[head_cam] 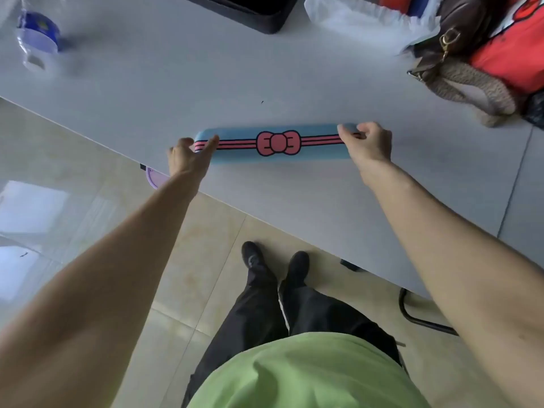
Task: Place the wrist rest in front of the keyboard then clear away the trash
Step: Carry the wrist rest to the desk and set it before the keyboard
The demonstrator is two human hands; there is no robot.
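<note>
A long blue wrist rest with pink stripes and a pink bow lies near the front edge of the grey table. My left hand grips its left end, thumb on top. At the other end my right hand pinches the corner between thumb and fingers. A crumpled clear plastic bottle with a blue label lies at the far left of the table. A black object, possibly the keyboard, shows only partly at the top edge.
A brown handbag and red-orange items crowd the right side, with white crinkled plastic behind them. A small purple thing pokes out under the table edge by my left wrist. My legs stand on the tiled floor below.
</note>
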